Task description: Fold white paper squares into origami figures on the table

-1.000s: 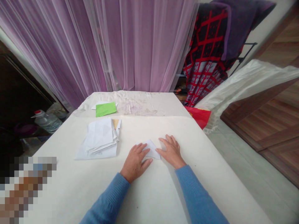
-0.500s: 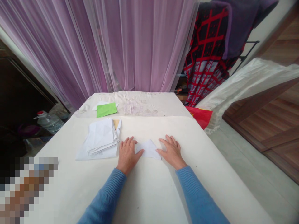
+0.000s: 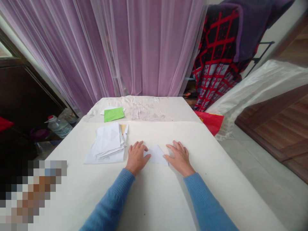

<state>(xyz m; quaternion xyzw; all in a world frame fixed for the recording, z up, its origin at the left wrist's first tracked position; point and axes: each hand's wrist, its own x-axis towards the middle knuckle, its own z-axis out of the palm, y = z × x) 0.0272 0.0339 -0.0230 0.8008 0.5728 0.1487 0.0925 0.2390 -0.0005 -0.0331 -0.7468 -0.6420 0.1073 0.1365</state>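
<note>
A small white piece of paper (image 3: 157,154) with slanting edges lies flat on the white-covered table (image 3: 163,199). At its left edge is my left hand (image 3: 138,158), fingers apart, with the thumb on or just over the paper. My right hand (image 3: 179,157) rests at the opposite edge with spread fingers, its thumb at the paper's right side. Left of my left hand lies a stack of white papers (image 3: 108,139), with a yellowish sheet (image 3: 124,129) showing at its right edge.
A green paper (image 3: 114,114) lies over white paper at the table's far left. Purple curtains (image 3: 144,48) hang behind the table. A water bottle (image 3: 59,126) stands off the left side; a red bag (image 3: 211,122) and a whitish sheer cloth (image 3: 260,86) are off the right.
The whole view has shifted slightly, so everything appears a little further right. Both hands stay at the small paper's two sides, with little change in pose.
</note>
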